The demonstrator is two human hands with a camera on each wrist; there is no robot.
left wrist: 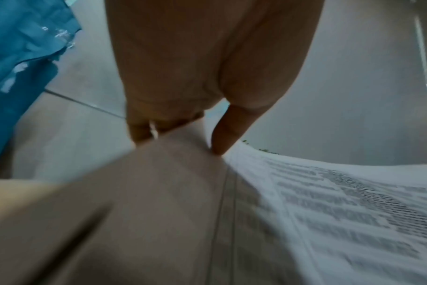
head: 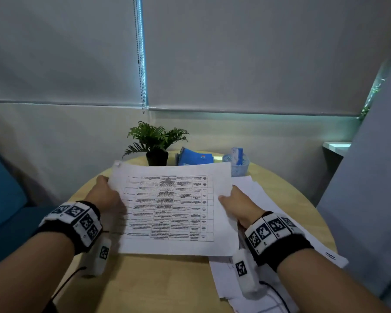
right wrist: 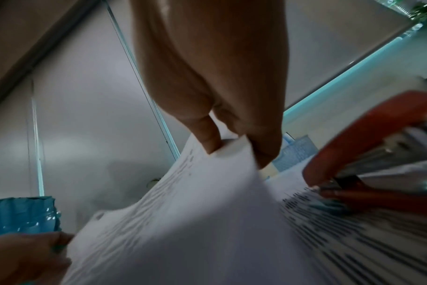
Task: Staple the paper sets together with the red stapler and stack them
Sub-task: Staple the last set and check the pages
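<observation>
Red plastic stapler [right wrist: 368,154] shows only in the right wrist view, blurred, cut off at the frame edge, sitting on printed sheets just right of the right hand [right wrist: 222,92]; the head view hides it. Left wrist view is smeared, text unreadable. Underside fingers of both hands can't be seen from the head cam.

White printed paper set w/ a table grid [head: 172,208] is held above the round light-wood table [head: 145,283], tilted toward the camera. Left hand [head: 106,195] pinches its left edge, thumb on top, fingers curled under. Right hand pinches the right edge near the far corner, thumb and fingers closed on the sheets. A small crumpled mark sits at the far-left corner; can't tell if it's a staple.

Loose white paper pile [head: 257,279] lies under and right of the held set, running off the table's right rim and out the bottom of frame.

Behind the set, near the far rim: potted green plant in a black pot [head: 156,143], blue packet [head: 194,158], pale blue mesh cup [head: 237,163]. Bare tabletop lies in front, nearer the person.
</observation>
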